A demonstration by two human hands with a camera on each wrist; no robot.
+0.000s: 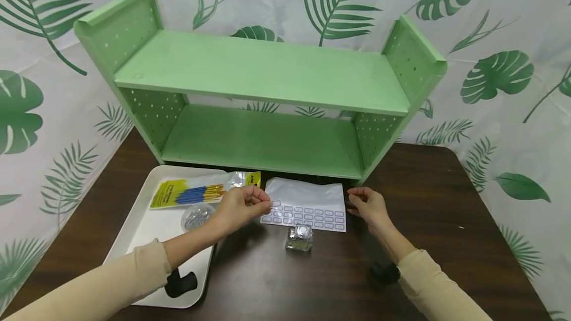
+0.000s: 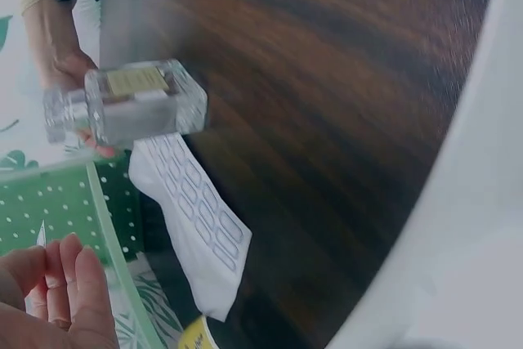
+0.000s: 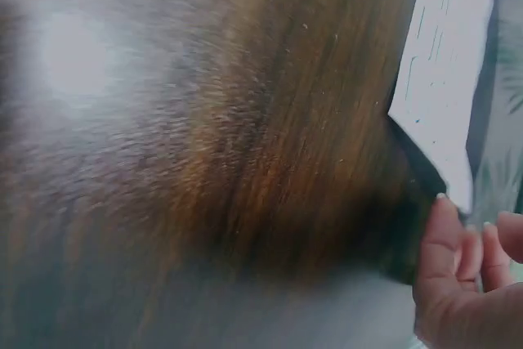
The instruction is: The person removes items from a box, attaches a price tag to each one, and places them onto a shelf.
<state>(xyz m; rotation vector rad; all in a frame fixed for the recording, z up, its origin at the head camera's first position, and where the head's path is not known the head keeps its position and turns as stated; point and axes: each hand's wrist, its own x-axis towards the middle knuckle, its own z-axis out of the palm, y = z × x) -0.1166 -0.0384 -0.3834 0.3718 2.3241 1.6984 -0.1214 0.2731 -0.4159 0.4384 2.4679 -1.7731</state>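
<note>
My left hand [image 1: 243, 207] pinches a small white label [image 1: 276, 203] between thumb and fingertips, over the left part of a sheet of labels [image 1: 312, 216]. In the left wrist view, a pointed white corner sticks up from the fingers of that hand [image 2: 61, 292]. The sheet has rows of outlined rectangles, and its upper part is blank. Just beyond its right edge is my right hand [image 1: 369, 207], fingers loosely bent with nothing visible in them. A square clear glass bottle [image 1: 300, 239] with a clear cap stands at the sheet's near edge.
To the left lies a white tray [image 1: 151, 227], bearing a yellow-and-clear pack of blue-handled brushes [image 1: 200, 193] and a round clear container [image 1: 196, 216] of small clear pieces. A green two-tier shelf [image 1: 263, 140] stands behind the sheet on the dark wooden table [image 1: 267, 286].
</note>
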